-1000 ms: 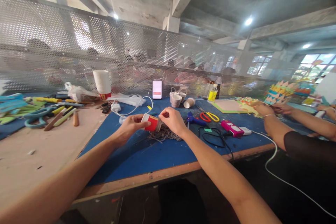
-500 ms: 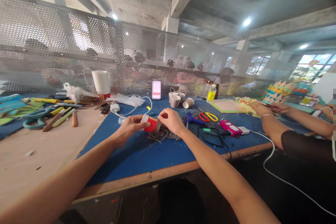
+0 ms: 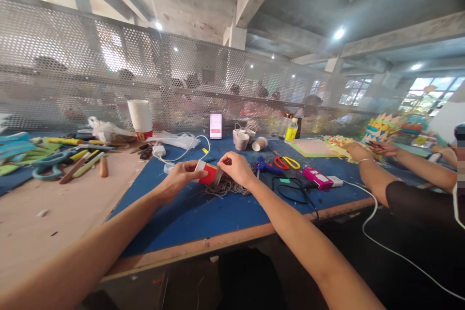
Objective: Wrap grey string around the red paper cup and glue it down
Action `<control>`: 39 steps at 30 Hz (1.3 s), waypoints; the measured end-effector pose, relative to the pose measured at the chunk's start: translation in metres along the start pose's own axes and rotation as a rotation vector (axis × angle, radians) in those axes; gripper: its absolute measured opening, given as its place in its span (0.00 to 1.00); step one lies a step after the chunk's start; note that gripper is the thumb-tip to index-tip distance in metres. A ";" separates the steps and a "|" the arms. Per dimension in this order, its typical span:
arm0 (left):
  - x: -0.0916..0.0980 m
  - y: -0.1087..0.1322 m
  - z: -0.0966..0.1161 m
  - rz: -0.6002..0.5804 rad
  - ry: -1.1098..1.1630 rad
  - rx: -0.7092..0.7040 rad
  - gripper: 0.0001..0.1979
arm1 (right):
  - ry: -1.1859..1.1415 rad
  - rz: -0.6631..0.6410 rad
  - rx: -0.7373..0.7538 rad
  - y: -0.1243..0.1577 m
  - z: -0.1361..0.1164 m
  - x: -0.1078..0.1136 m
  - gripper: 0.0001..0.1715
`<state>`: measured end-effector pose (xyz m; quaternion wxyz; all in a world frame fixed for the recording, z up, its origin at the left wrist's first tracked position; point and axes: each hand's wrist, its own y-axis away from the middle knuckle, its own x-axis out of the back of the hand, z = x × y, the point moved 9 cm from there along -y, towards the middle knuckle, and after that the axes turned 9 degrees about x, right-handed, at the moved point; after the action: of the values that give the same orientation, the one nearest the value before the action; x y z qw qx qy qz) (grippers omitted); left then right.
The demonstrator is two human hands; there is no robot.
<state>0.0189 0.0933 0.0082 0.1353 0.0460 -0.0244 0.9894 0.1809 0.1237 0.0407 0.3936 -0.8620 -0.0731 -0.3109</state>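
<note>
Now I am holding a red paper cup point(image 3: 208, 173) sideways between both hands, just above the blue mat point(image 3: 189, 213).

My left hand point(image 3: 180, 178) is wrapping around the cup's body while my right hand point(image 3: 237, 167) is pinching at its open end, directly over a tangle of grey twine point(image 3: 227, 186). Beside it, a blue glue gun point(image 3: 265, 165) and orange scissors point(image 3: 286, 161) are lying near a co-worker's hand point(image 3: 358, 151).

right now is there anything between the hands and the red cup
Nothing visible does. The left hand already grips the red cup on its side, and the right hand pinches at its open end. The grey cord pile lies just beneath on the blue mat, not in between.
</note>
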 end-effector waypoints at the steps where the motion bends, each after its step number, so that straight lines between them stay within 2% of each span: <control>1: 0.000 0.000 -0.001 0.002 0.003 0.002 0.15 | -0.004 0.000 -0.003 0.000 0.000 0.000 0.05; 13: 0.002 -0.002 -0.003 -0.004 0.031 -0.012 0.15 | -0.052 0.019 -0.012 -0.001 0.007 -0.001 0.06; 19: 0.005 -0.006 -0.006 -0.013 0.056 -0.022 0.15 | -0.106 0.041 -0.074 -0.001 0.016 -0.003 0.08; 25: 0.005 -0.003 0.000 -0.003 0.079 -0.052 0.15 | -0.129 0.073 -0.080 -0.003 0.024 -0.002 0.07; 29: 0.008 -0.002 0.002 0.020 0.100 -0.069 0.15 | -0.278 0.078 -0.098 -0.004 0.029 -0.004 0.14; 32: 0.012 -0.005 0.000 0.037 0.126 -0.071 0.15 | -0.392 0.031 -0.123 -0.002 0.028 -0.008 0.23; 34: 0.015 -0.007 -0.001 0.046 0.150 -0.075 0.15 | -0.390 -0.016 -0.124 -0.001 0.023 -0.009 0.28; 39: 0.020 -0.007 -0.003 0.088 0.190 -0.058 0.13 | -0.346 -0.088 -0.092 0.000 0.014 -0.013 0.27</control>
<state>0.0013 0.1054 0.0076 0.0946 -0.0531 -0.0421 0.9932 0.1772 0.1351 0.0262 0.3214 -0.9156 -0.1632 -0.1782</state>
